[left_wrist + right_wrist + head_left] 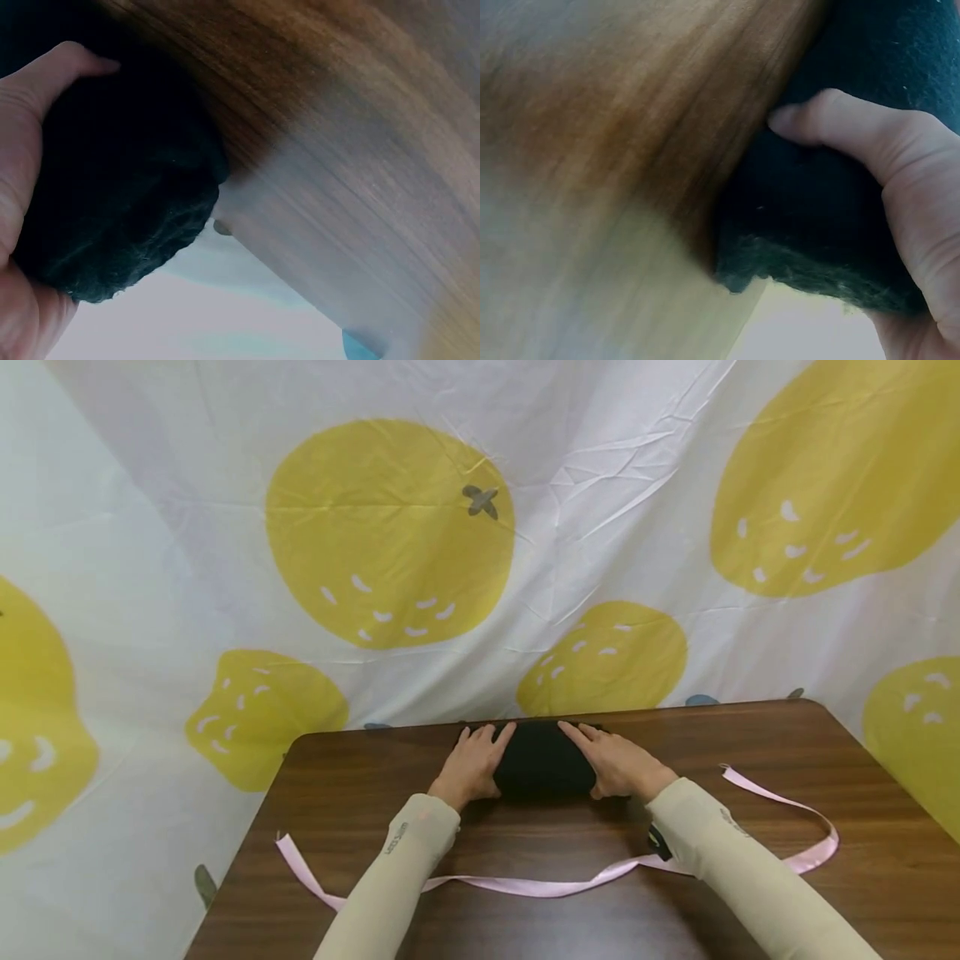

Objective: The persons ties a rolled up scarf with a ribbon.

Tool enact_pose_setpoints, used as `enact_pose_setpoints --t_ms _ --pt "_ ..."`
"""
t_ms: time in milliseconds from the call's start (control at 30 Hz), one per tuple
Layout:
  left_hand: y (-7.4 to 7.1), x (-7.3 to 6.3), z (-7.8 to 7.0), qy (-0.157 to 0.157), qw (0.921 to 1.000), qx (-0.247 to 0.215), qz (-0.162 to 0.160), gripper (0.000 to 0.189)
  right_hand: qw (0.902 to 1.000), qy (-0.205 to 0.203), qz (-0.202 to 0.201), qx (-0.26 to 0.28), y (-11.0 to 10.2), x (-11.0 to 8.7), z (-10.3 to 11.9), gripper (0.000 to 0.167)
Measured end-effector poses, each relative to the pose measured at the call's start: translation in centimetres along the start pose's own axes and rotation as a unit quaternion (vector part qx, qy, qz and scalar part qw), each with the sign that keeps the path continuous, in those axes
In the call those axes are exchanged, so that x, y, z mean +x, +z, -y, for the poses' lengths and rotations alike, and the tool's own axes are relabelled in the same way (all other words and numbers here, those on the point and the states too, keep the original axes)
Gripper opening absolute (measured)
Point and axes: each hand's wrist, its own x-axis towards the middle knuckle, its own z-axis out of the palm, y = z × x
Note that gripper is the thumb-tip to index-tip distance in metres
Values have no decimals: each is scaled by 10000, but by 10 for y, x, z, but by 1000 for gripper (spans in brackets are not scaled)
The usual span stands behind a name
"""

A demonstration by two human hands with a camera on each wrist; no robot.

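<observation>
A black, fuzzy-edged folded cloth (pixel 543 760) lies at the far edge of the table, between the two hands. My left hand (pixel 471 766) grips its left end, thumb on the near side and fingers over the top. At the opposite end, my right hand (pixel 618 764) holds it the same way. In the left wrist view the cloth (pixel 127 172) bulges out thick and rounded past the thumb. The right wrist view shows the thumb pressing the near face of the cloth (pixel 802 195), above its frayed edge.
A pink ribbon (pixel 540 887) runs in waves across the brown wooden table (pixel 570 835), passing under both forearms. Its right end curls up toward the back. Behind the table hangs a white curtain (pixel 187 568) printed with yellow fruit.
</observation>
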Motion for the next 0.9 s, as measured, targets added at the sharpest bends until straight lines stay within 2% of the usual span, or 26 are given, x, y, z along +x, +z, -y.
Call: enact_pose_setpoints --t_ms 300,567,633,900 --pt "2 -2 1 132 9992 196 -329 106 9987 -95 -463 -190 4 -3 0 105" --pt "6 -4 1 220 9988 114 -421 103 9973 -154 -632 -332 -1 -6 2 93" --pt "6 -5 1 188 9988 51 -460 104 9964 -164 -714 -417 -3 -6 1 91" --pt "2 -8 3 -17 9990 -113 -439 105 9861 -654 -1262 -861 -5 -4 0 92"
